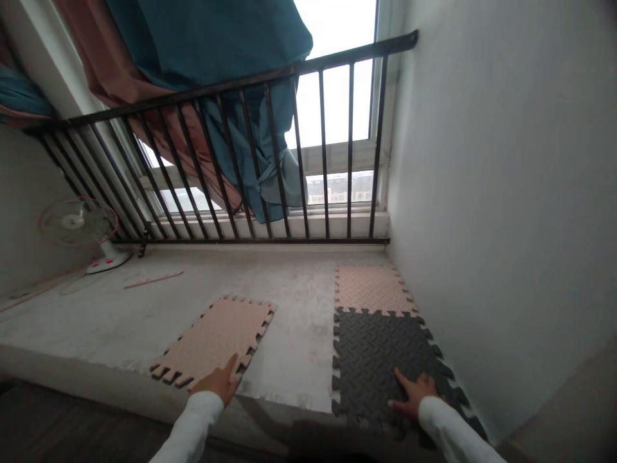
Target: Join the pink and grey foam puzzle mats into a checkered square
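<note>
A loose pink foam puzzle mat (215, 339) lies on the concrete ledge at the left. My left hand (219, 381) rests on its near edge, thumb up on the mat, fingers mostly hidden beneath or behind it. At the right, a black foam mat (380, 350) is joined to a second pink mat (371, 289) beyond it, both against the wall. My right hand (413, 393) lies flat on the near part of the black mat with fingers spread. Both arms wear white sleeves.
A black metal railing (270, 161) stands before the window at the back of the concrete ledge (299, 334). A small white fan (80, 225) and a thin wooden strip (153, 279) sit at the left. Teal and pink curtains (231, 96) hang over the rail. A white wall (506, 193) bounds the right.
</note>
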`<state>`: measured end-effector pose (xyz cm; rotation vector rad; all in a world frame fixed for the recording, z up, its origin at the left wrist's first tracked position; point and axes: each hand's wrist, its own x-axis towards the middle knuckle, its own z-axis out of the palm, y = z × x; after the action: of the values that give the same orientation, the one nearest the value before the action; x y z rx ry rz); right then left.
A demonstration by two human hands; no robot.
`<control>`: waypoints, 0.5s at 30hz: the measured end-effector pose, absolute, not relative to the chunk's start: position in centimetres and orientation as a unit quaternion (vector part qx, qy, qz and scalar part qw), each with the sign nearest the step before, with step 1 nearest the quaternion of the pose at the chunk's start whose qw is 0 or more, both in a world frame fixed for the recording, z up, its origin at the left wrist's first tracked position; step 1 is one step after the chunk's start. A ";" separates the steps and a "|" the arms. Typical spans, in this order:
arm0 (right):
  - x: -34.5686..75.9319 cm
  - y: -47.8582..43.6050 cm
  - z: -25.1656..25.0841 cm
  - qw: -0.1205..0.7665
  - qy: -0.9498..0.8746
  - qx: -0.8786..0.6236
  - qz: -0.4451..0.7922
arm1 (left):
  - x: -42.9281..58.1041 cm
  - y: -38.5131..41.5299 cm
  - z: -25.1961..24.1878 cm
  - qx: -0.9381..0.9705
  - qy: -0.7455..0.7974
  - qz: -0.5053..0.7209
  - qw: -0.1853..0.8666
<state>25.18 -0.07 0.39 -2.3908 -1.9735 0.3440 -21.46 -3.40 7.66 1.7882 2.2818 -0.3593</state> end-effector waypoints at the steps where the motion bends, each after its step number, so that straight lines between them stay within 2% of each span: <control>1: 25.8 0.1 0.7 0.018 -0.653 -0.750 0.098 | -21.0 -2.8 8.5 0.625 0.769 -0.095 0.101; 4: 27.5 1.0 0.6 0.082 -0.704 -0.705 0.029 | -17.3 -0.1 10.9 0.691 0.710 0.023 0.135; 7: 28.1 1.5 -0.7 0.102 -0.693 -0.713 -0.029 | -11.1 3.8 11.4 0.701 0.680 0.090 0.193; 10: 27.8 1.4 -1.9 0.106 -0.682 -0.722 -0.060 | -4.7 7.9 9.9 0.688 0.685 0.094 0.220; 15: 27.0 0.9 -2.1 0.093 -0.669 -0.737 -0.029 | 2.6 13.5 6.3 0.631 0.736 0.082 0.231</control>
<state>27.03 0.94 -2.05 -2.1868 -1.9846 -0.0869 2.56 13.48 6.28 1.7362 2.0227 0.2258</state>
